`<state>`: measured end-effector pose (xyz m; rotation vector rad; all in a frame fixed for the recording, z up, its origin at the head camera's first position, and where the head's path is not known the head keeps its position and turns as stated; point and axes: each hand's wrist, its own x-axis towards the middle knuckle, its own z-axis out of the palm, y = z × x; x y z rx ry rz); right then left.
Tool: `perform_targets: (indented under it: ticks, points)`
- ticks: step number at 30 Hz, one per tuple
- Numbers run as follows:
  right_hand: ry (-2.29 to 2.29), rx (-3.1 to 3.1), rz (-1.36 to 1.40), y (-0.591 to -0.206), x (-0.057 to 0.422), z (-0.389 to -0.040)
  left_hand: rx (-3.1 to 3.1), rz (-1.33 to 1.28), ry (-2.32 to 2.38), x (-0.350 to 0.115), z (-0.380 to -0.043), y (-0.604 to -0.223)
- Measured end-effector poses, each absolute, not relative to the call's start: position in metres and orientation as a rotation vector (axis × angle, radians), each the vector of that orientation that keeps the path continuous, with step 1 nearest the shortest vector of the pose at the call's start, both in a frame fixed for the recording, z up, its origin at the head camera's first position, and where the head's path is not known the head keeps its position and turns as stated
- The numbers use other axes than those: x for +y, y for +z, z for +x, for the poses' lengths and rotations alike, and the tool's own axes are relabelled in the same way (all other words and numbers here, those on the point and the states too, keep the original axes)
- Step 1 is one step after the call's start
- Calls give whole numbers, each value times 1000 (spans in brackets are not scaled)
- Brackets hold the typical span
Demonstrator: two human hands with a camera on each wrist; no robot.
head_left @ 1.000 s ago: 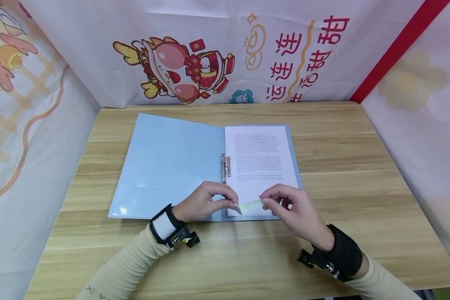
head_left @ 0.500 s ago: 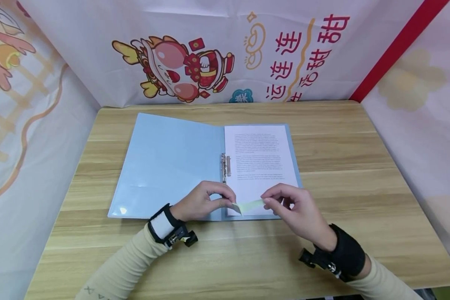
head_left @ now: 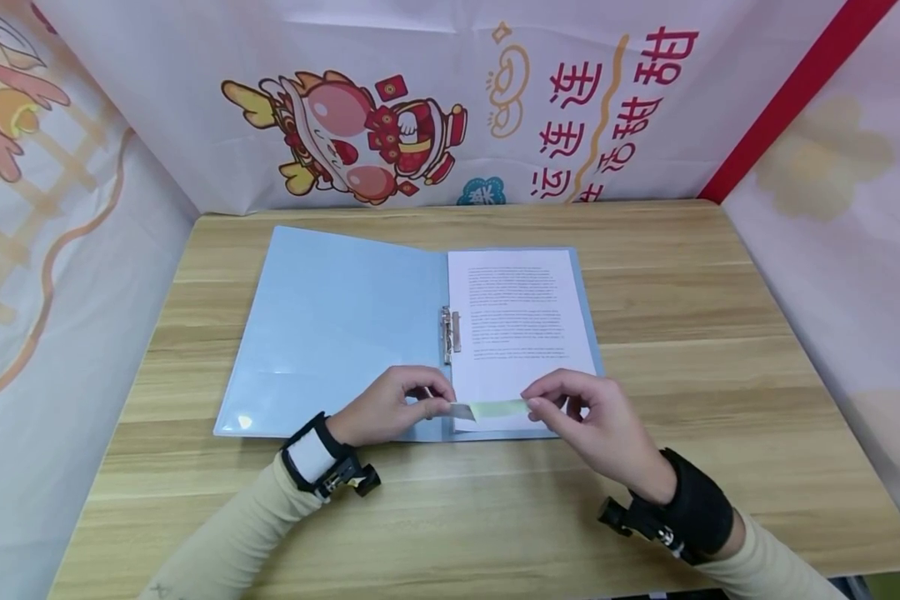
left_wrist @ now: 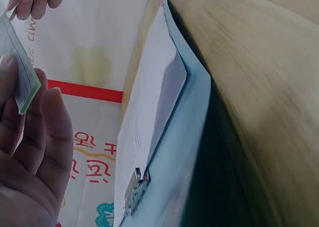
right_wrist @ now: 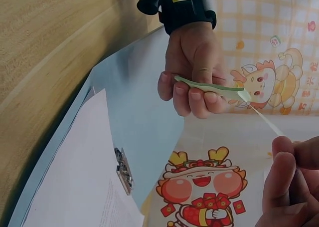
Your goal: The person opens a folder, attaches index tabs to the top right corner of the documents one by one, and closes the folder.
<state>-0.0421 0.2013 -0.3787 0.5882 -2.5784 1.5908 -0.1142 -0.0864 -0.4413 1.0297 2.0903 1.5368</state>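
Observation:
My left hand (head_left: 397, 404) pinches a small pad of pale green sticky notes (left_wrist: 24, 82), thumb on its lined face and fingers beneath. From the pad a light green note (head_left: 498, 407) stretches across to my right hand (head_left: 588, 417), which pinches its far end between thumb and forefinger. In the right wrist view that note runs edge-on as a thin strip, and it still meets the pad at one end. Both hands hover over the lower part of a printed sheet (head_left: 521, 308), which lies in an opened blue folder (head_left: 337, 325).
A metal clip (head_left: 447, 335) stands at the folder's spine, beside the printed sheet's left edge. The folder lies on a wood-grain table (head_left: 682, 350). Printed cloth (head_left: 375, 33) hangs behind and at both sides of the table.
My left hand has moved a little left with the pad, widening the gap between the hands. The note now spans straighter and more level. The right hand stays almost in place.

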Motion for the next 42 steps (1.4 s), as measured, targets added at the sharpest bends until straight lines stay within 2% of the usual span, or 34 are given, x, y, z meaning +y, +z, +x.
perform_targets:
  ticks: [12, 19, 29, 36, 42]
  points:
    - [1582, -2567, 554, -379, 207, -43, 2085, 938, 1483, -109, -111, -442]
    - [1580, -2574, 528, -380, 209, -44, 2145, 1022, 1390, -107, -107, -442]
    - [1543, -2613, 439, -383, 217, -51, 2419, 1345, 1212, -76, -91, -438]
    - [1528, -2613, 362, -388, 224, -59, 2760, 1809, 651, -48, -74, -438]
    - [1549, -2597, 326, -392, 228, -62, 2761, 1962, 101, -31, -57, -441]
